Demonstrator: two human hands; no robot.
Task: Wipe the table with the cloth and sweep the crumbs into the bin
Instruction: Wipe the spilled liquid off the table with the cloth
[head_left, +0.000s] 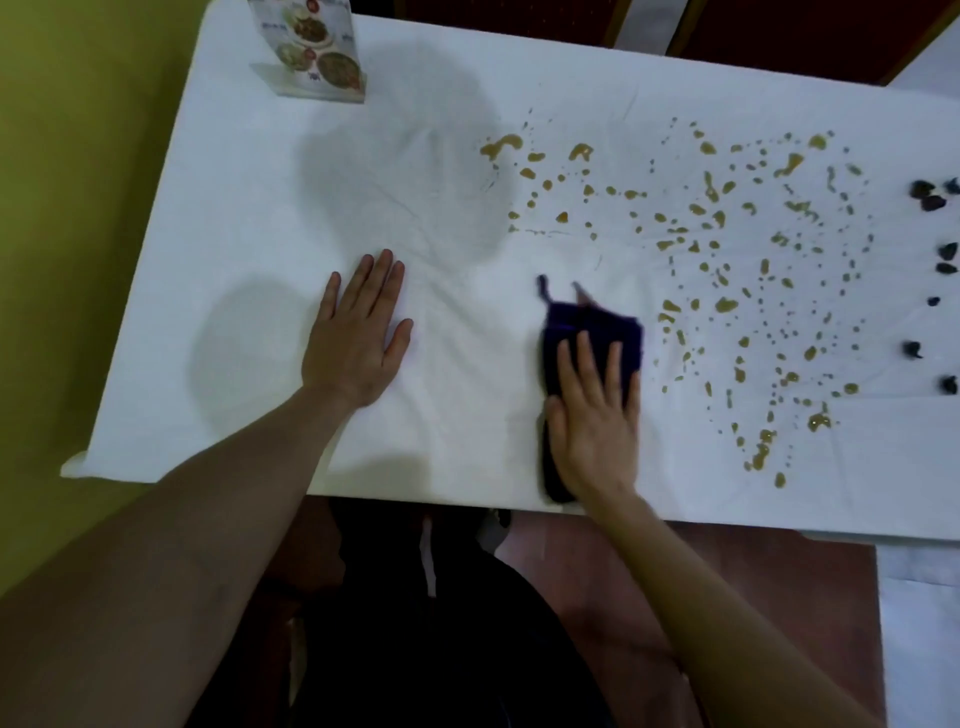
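Note:
A white-covered table (249, 218) fills the view. My right hand (592, 415) presses flat on a dark purple cloth (587, 325) near the table's front edge. Yellow-brown spill drops (727, 260) are spattered over the table from the middle to the right, starting just right of the cloth. Several dark crumbs (930, 195) lie along the far right. My left hand (358, 332) rests flat on the tablecloth with fingers apart, left of the cloth and holding nothing. No bin is in view.
A standing menu card (317, 47) sits at the table's far left corner. A yellow-green wall (62, 208) runs along the left side. Dark red floor (727, 597) and my dark clothing show below the front edge.

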